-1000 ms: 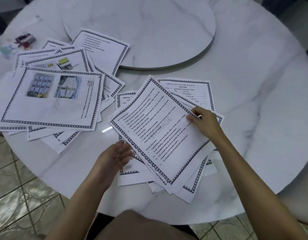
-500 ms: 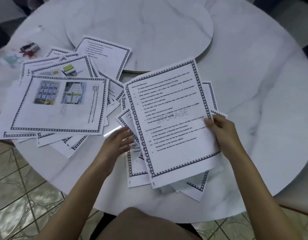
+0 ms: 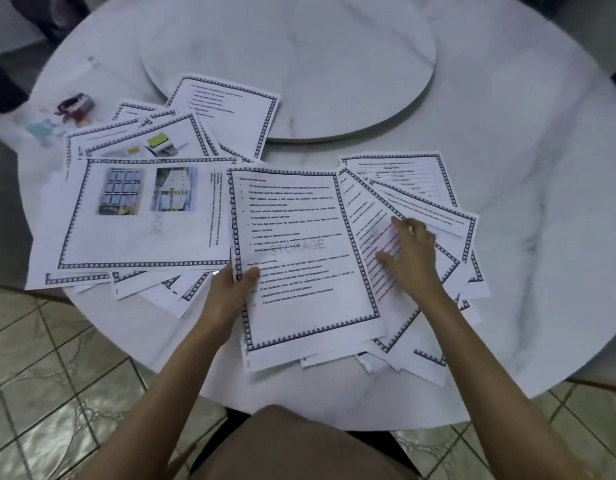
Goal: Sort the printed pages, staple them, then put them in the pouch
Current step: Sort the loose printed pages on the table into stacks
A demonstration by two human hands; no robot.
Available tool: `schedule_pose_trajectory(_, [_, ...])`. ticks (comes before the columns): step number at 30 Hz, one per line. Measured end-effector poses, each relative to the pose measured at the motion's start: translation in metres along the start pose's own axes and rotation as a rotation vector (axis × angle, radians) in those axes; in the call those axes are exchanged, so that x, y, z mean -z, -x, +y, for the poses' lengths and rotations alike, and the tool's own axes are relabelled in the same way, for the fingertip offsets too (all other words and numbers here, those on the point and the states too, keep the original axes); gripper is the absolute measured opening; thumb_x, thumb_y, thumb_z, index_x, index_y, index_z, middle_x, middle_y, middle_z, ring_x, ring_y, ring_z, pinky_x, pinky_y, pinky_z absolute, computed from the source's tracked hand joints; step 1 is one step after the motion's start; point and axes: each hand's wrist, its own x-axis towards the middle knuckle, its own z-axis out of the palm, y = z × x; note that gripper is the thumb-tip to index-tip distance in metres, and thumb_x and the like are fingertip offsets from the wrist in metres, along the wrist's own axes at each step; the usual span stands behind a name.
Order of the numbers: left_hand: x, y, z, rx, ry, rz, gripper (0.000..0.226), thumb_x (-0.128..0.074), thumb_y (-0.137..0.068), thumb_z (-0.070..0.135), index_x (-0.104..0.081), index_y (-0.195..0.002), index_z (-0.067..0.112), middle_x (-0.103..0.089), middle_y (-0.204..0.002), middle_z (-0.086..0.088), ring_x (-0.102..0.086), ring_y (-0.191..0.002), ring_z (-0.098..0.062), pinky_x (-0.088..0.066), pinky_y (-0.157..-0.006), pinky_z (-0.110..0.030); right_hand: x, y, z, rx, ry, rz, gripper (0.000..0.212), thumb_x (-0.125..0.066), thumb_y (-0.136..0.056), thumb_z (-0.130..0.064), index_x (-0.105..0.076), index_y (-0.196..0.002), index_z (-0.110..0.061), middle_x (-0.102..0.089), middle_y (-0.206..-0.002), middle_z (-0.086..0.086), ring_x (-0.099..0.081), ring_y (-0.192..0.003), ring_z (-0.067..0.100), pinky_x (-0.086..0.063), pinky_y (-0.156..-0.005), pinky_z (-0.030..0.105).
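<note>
Round white marble tabletop [image 3: 528,174], seen from above; a raised round disc [image 3: 299,57] of the same stone is set at its far middle.

Printed pages, all with a dark patterned border, are spread in two loose heaps.
- Left heap [image 3: 102,147]: topped by a sideways page with two photos [image 3: 143,220]. One sheet at the back is lapped over the disc's edge.
- Right heap [image 3: 434,206]: text pages fanned out, overlapping, with the near corners hanging past the tabletop's rim.

A text page [image 3: 299,258] watermarked "STORAGE" is held between the heaps, its top left corner lying over the photo page and its right side over the fan.

Left hand [image 3: 230,292]: the text page is pinched at its left edge, thumb on top, fingers hidden beneath.

Right hand [image 3: 412,258]: fingers are spread and laid flat on the fanned pages, just beside the held page; nothing is gripped.

Far left, near the tabletop's rim: a small dark and red object [image 3: 74,105], too blurred to be named, beside something pale with a faint teal print [image 3: 43,129]. Whether that is the pouch cannot be told.

Pale floor tiles [image 3: 39,382] are seen below the rim.
</note>
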Motion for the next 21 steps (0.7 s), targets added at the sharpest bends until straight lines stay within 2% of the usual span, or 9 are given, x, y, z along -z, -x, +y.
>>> schedule_pose_trajectory(3, [0.011,-0.006,0.001,0.001,-0.015,0.000,0.016,-0.051,-0.094,0.013,-0.058,-0.108,0.016,-0.065,-0.095,0.008,-0.063,-0.090,-0.010,-0.047,-0.087,-0.034,-0.002,-0.007,-0.001,-0.076,0.115,-0.036,0.077,-0.062,-0.086,-0.034,-0.020,-0.147,-0.010,-0.022,-0.149,0.016,-0.019,-0.136,0.032,-0.021,-0.111,0.042])
schedule_pose_trajectory(5, [0.017,-0.010,0.002,0.002,-0.022,0.005,0.018,-0.051,-0.094,0.013,-0.058,-0.111,0.015,-0.066,-0.100,0.004,-0.063,-0.094,-0.015,-0.047,-0.091,-0.035,0.000,-0.010,-0.002,-0.096,0.168,-0.056,0.079,-0.061,-0.086,-0.039,-0.019,-0.147,-0.010,-0.023,-0.148,0.016,-0.021,-0.135,0.033,-0.022,-0.109,0.044])
schedule_pose_trajectory(8, [0.024,-0.016,0.002,0.015,-0.033,0.003,0.021,-0.050,-0.094,0.012,-0.058,-0.113,0.016,-0.064,-0.111,-0.003,-0.061,-0.102,-0.021,-0.046,-0.095,-0.037,0.004,-0.012,-0.004,-0.102,0.224,-0.063,0.081,-0.063,-0.084,-0.043,-0.022,-0.145,-0.010,-0.027,-0.145,0.017,-0.025,-0.132,0.034,-0.025,-0.106,0.045])
schedule_pose_trajectory(15, [0.026,-0.022,0.000,0.023,-0.033,-0.015,0.022,-0.049,-0.095,0.011,-0.057,-0.115,0.014,-0.063,-0.109,-0.001,-0.060,-0.102,-0.021,-0.045,-0.091,-0.033,0.006,-0.013,-0.007,-0.127,0.268,-0.055,0.073,-0.067,-0.080,-0.043,-0.036,-0.137,-0.010,-0.034,-0.137,0.019,-0.030,-0.127,0.036,-0.029,-0.102,0.046])
schedule_pose_trajectory(21, [0.027,-0.026,-0.005,0.032,-0.055,0.013,0.027,-0.048,-0.096,0.012,-0.055,-0.122,0.011,-0.061,-0.116,-0.003,-0.059,-0.104,-0.022,-0.045,-0.093,-0.035,0.008,-0.016,-0.008,-0.194,0.261,-0.115,0.087,-0.063,-0.081,-0.047,-0.018,-0.146,-0.011,-0.018,-0.149,0.017,-0.018,-0.136,0.034,-0.021,-0.109,0.045])
